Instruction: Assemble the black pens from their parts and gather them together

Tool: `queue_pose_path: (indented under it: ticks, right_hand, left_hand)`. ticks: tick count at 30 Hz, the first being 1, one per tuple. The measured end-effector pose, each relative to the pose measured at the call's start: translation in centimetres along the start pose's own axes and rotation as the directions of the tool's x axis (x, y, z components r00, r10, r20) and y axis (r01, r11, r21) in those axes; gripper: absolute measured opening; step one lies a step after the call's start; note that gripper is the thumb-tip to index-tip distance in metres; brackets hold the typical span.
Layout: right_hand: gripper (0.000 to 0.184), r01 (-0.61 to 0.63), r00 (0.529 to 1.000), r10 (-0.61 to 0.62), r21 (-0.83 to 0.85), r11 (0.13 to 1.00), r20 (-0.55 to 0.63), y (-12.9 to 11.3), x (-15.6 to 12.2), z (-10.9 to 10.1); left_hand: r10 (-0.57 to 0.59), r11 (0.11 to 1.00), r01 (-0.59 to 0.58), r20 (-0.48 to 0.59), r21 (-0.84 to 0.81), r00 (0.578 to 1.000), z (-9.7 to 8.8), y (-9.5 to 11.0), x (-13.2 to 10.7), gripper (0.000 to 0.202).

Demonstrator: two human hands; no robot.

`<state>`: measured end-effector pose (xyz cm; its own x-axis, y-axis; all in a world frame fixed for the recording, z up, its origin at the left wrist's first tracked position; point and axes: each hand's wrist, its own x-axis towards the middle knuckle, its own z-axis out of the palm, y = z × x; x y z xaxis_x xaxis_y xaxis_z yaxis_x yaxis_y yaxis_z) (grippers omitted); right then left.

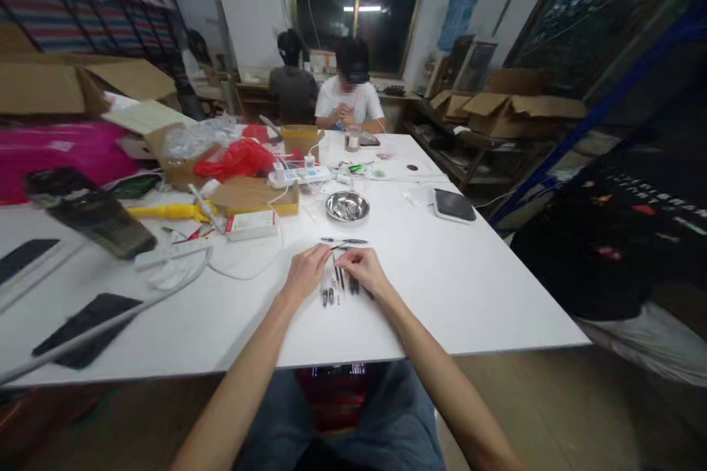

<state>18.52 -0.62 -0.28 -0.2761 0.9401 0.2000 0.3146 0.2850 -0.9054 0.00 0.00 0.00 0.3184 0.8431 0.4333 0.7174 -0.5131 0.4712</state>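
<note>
My left hand is closed in a pinch, with a thin dark pen refill at its fingertips. Close beside it, my right hand has its fingers pressed together near the same spot; what they hold is too small to make out. Below and between the hands lie pen parts in rows: clear pen barrels, dark-tipped refills and black pen caps, the last partly hidden by my right hand. Just beyond my fingertips, pens lie crosswise on the white table.
A shiny metal bowl with small items stands beyond the pens. A power strip, a white box, a cardboard box and cables crowd the left. A black-topped device lies right. Another person sits across the table.
</note>
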Motion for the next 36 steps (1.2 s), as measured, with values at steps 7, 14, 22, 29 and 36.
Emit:
queue_pose_path:
  ticks: [7, 14, 22, 29, 36]
  right_hand:
    - [0.034, 0.311, 0.95, -0.282, -0.306, 0.9, 0.136, -1.1, -4.0, -1.1]
    - [0.041, 0.367, 0.929, -0.271, -0.551, 0.749, 0.251, -2.3, -6.5, -0.5]
    - [0.009, 0.374, 0.927, -0.287, -0.596, 0.71, 0.24, -2.1, -6.0, 0.4]
    - [0.012, 0.384, 0.923, -0.319, -0.473, 0.793, 0.214, -2.7, -4.8, -0.6]
    - [0.016, 0.141, 0.961, -0.138, -0.004, 0.99, -0.241, -2.2, 0.4, -2.9]
  left_hand:
    - [-0.08, 0.995, 0.077, 0.059, 0.059, 0.995, -0.4, 0.4, 0.1, 0.029]
    - [-0.057, 0.997, 0.053, 0.089, 0.048, 0.994, -0.3, 0.5, 0.1, 0.028]
    - [-0.063, 0.995, 0.054, 0.104, 0.089, 0.993, -0.2, 0.5, 0.1, 0.029]
    - [-0.089, 0.991, 0.078, 0.099, 0.111, 0.991, -0.4, 0.3, 0.0, 0.028]
    - [-0.068, 0.993, 0.054, 0.124, 0.108, 0.99, 0.1, 0.0, 0.2, 0.027]
